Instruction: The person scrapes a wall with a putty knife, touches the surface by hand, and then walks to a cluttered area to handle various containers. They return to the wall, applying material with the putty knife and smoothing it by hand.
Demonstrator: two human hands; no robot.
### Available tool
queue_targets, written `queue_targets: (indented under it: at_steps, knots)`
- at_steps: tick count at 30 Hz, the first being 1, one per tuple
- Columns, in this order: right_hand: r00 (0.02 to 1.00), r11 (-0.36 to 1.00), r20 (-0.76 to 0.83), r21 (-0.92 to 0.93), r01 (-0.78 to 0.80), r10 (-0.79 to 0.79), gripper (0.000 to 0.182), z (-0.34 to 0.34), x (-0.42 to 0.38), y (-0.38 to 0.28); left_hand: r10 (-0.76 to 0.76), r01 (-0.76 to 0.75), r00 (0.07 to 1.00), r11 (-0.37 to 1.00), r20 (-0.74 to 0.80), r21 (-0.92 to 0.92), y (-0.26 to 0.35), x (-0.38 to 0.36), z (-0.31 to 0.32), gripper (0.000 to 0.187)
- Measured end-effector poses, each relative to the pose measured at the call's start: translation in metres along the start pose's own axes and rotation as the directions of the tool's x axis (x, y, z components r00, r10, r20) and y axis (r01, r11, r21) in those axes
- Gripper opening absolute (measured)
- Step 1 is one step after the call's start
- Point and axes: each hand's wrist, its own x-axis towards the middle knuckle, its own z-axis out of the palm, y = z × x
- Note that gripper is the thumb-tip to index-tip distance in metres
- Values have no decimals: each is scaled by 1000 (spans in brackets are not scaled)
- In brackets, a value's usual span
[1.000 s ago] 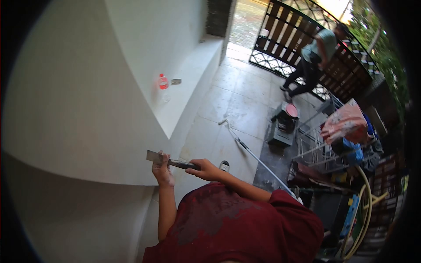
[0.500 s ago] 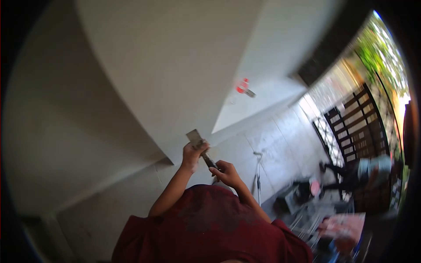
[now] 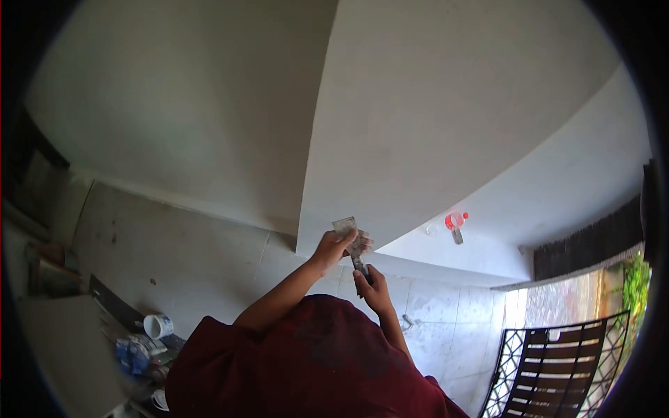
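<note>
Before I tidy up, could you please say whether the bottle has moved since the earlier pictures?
No: the bottle keeps its place on the white ledge; only the view has turned.

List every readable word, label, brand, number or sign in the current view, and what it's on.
No text can be read.
Red-labelled bottle on the ledge: label too small to read.
White bucket, lower left: dark marks on its side, too small and blurred to read.
Blue-and-white bag beside it: too blurred to tell whether it bears text.
Putty knife: no lettering can be made out.
</note>
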Motion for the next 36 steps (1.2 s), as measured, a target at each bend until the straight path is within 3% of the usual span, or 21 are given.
queue_targets:
  at_steps: [3, 6, 9, 11, 12, 14, 15, 17, 18, 19, 21, 23, 25, 29, 31, 33, 36]
  knots:
    - [990, 992, 135, -115, 57, -41, 33, -13, 19, -1, 65, -75, 984, 996, -163, -54, -1, 0, -7, 37]
    - [958, 979, 273, -152, 136, -91, 35, -1, 30, -2, 212, -198, 887, 977, -410, 76, -4, -14, -40, 27]
    - [913, 953, 393, -221, 209, -109, 38, 5, 31, -11, 378, -312, 744, 926, -551, 215, -4, -32, -63, 20]
    - [893, 947, 443, -250, 201, -73, 41, -2, 31, -12, 437, -307, 606, 900, -665, 311, -8, -31, -80, 22]
    - [899, 944, 430, -254, 209, -84, 41, -7, 29, -12, 458, -328, 602, 889, -654, 321, 8, -28, -76, 22]
    - [898, 936, 425, -256, 240, -114, 41, -20, 25, -1, 488, -438, 423, 848, -763, 300, 42, -31, -60, 25]
    - [925, 947, 366, -250, 204, -103, 41, -29, 22, 10, 501, -451, 414, 838, -760, 306, 62, -32, -44, 25]
    - [943, 954, 317, -239, 184, -102, 41, -48, 20, 19, 861, -464, 336, 504, -382, 729, 118, -30, -3, 22]
    - [959, 948, 258, -260, 183, -114, 41, -58, 16, 21, 944, -422, 272, 293, -188, 858, 142, -26, 18, 19]
    - [972, 943, 198, -280, 180, -127, 41, -65, 13, 25, 974, -361, 223, 60, 24, 931, 165, -21, 40, 17]
    - [970, 955, 192, -227, 190, -148, 41, -78, 12, 34, 925, -361, 134, -287, 354, 887, 204, -5, 94, 19]
    - [977, 980, 152, -113, 166, -148, 41, -88, 3, 23, 786, -347, 190, -507, 588, 789, 237, 15, 130, 26]
    - [974, 981, 126, -33, 194, -188, 40, -96, 3, 24, 693, -292, 224, -623, 686, 725, 264, 37, 161, 39]
    - [948, 948, 31, 2, 318, -318, 29, -102, -11, 8, 611, -142, 194, -757, 768, 638, 325, 63, 195, 54]
    - [935, 933, -24, 71, 354, -353, 25, -105, -23, -12, 544, 112, 192, -839, 817, 533, 358, 73, 208, 60]
    - [929, 897, -64, 246, 368, -364, 23, -104, -36, -33, 502, 155, 134, -862, 855, 482, 393, 62, 224, 61]
    - [908, 842, -58, 353, 407, -415, 25, -109, -36, -56, 449, 238, 45, -872, 892, 427, 454, 62, 253, 62]
